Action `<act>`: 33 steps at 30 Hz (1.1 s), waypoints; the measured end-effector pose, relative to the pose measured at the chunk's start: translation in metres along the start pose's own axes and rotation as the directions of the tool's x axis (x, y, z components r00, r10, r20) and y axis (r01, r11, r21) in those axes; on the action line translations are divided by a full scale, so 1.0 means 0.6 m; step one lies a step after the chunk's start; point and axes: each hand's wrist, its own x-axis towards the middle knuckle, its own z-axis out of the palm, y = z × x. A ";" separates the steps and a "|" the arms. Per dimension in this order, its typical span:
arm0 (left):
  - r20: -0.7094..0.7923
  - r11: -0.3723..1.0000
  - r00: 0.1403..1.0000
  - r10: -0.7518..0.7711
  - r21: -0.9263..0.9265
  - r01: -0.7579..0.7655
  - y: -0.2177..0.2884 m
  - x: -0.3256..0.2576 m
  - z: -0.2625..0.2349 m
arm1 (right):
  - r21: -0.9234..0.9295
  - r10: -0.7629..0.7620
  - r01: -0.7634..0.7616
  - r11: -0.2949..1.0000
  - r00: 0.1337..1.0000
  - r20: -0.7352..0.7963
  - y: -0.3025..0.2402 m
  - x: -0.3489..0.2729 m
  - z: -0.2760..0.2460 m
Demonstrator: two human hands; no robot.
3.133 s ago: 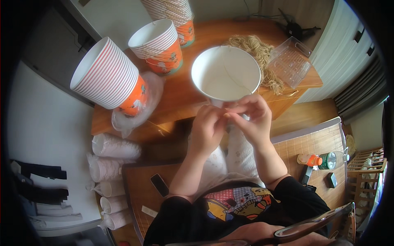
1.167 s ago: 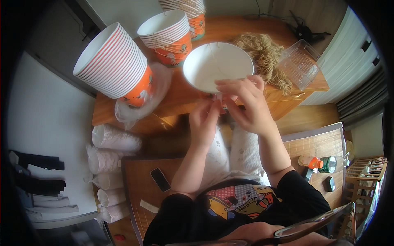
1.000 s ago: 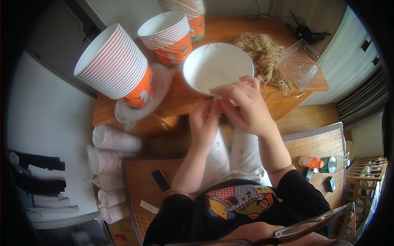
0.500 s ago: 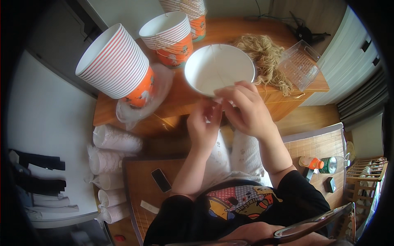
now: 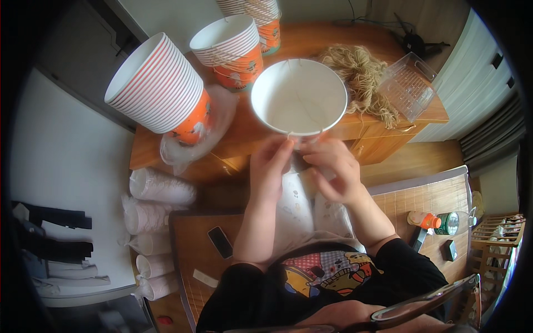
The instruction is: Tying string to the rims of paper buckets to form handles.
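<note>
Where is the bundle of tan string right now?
In the head view the bundle of tan string lies on the wooden table, to the person's right of the white paper bucket, beside the clear plastic tray.

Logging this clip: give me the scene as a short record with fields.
setting: wooden table, seen from above
left hand: at the near rim of the white bucket
right hand: just below that rim, fingers pinched; on what, cannot tell
bucket stacks: one tilted, one upright
also: twine bundle, clear tray
</note>
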 end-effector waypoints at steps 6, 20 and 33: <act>-0.031 0.967 0.983 0.182 0.187 -0.173 -0.008 0.008 0.002 | -0.473 -0.031 0.039 0.880 0.999 0.026 0.011 0.012 0.006; -0.002 0.965 0.983 0.185 0.190 -0.181 -0.015 0.023 0.002 | -0.488 0.168 -0.186 0.853 0.982 -0.081 0.031 0.024 0.036; 0.007 0.934 0.965 0.261 0.251 -0.255 -0.020 0.029 0.010 | -0.503 0.207 -0.279 0.818 0.959 -0.195 0.045 0.023 0.025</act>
